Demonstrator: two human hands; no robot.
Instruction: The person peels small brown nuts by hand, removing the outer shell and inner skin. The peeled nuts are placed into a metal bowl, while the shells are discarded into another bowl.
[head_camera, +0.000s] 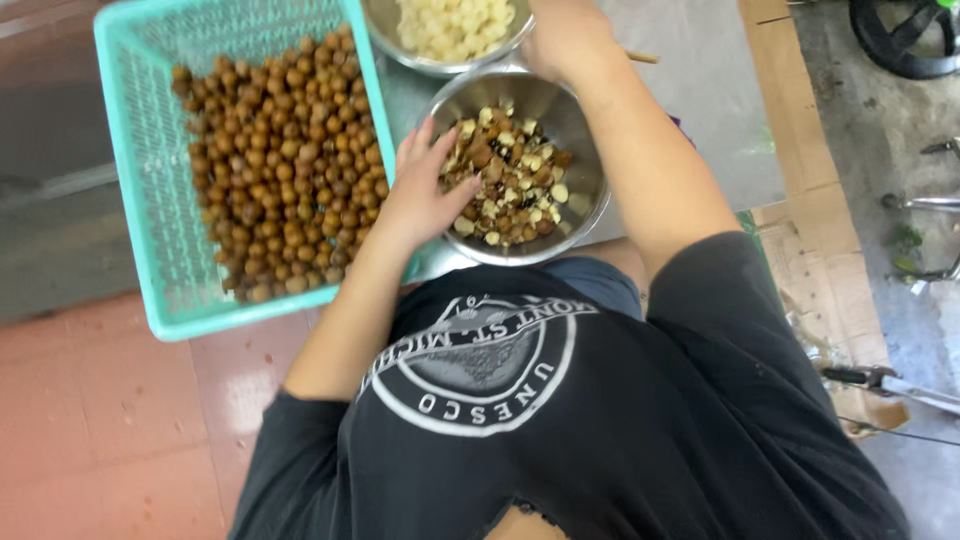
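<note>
On a reddish tiled floor (90, 430), the left hand (425, 190), grip spread wide, rests in a steel bowl (590, 195) of broken shells (510, 170); the right hand's (565, 35) grip is unclear, beside the turquoise basket (125, 150).

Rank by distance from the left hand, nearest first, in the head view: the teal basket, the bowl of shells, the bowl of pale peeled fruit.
From the left hand:
1. Bowl of shells, hand inside it.
2. Teal basket, beside the hand.
3. Bowl of pale peeled fruit, farther up.

Floor (100, 440); basket (150, 200); two bowls (585, 205).
</note>
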